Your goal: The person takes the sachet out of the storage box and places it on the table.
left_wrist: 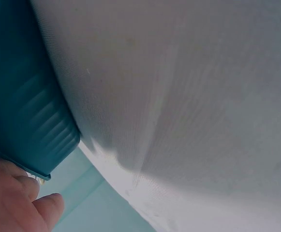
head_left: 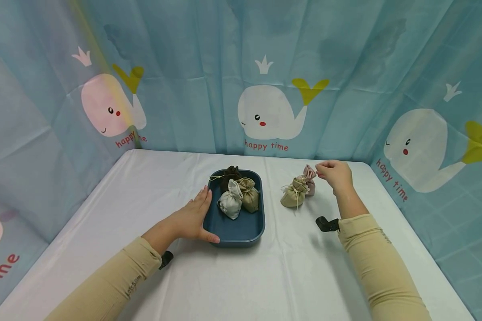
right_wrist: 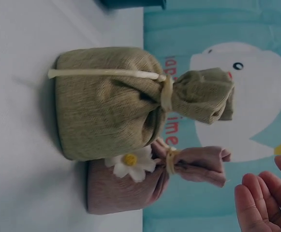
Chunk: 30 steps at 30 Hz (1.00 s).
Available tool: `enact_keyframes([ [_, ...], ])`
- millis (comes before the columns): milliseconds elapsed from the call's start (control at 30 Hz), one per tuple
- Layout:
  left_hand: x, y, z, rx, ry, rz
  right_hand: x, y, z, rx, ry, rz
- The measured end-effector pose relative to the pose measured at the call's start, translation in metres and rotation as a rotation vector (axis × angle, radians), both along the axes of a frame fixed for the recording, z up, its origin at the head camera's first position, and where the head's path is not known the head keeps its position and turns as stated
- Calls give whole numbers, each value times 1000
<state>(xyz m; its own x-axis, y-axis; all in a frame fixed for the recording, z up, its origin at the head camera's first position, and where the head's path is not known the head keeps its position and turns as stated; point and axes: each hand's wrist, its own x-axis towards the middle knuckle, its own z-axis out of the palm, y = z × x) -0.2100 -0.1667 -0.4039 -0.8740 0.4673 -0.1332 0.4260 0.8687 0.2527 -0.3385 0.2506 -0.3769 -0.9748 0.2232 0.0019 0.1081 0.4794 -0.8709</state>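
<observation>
My left hand [head_left: 193,216] rests against the left side of a dark blue tray [head_left: 237,236], fingers along its rim and thumb at the near corner. Inside the tray sit a white drawstring pouch [head_left: 230,203], a tan one [head_left: 250,198] and a dark brown one [head_left: 230,176]. Right of the tray, an olive-green pouch [right_wrist: 106,101] stands in front of a pink pouch [right_wrist: 125,188] with a white flower. My right hand [head_left: 335,174] is held beside the pink pouch's gathered top, fingers slightly bent; a gap shows between them in the right wrist view.
A white cloth [head_left: 241,281] covers the table. Behind and at the sides hangs a light blue curtain [head_left: 184,111] with whale prints. Small black cameras [head_left: 327,224] are strapped at both wrists, below the tan sleeves [head_left: 381,263].
</observation>
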Motion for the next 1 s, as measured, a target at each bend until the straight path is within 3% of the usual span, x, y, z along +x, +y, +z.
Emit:
enact_keyframes([
  [100,0,0,0,-2,1,-1,-14,8,-11,-37,41,45],
  [167,0,0,1,-3,1,0,-11,4,-6,-42,55,67],
  [333,-1,0,0,-10,-2,4,25,-34,34,32,43,89],
  [467,-1,-1,0,-11,-3,3,37,-52,48,14,52,138],
  [667,-1,-1,0,-10,-6,0,40,-72,51,-17,60,216],
  [1000,-2,-2,-4,7,-5,1,49,-104,52,36,57,365],
])
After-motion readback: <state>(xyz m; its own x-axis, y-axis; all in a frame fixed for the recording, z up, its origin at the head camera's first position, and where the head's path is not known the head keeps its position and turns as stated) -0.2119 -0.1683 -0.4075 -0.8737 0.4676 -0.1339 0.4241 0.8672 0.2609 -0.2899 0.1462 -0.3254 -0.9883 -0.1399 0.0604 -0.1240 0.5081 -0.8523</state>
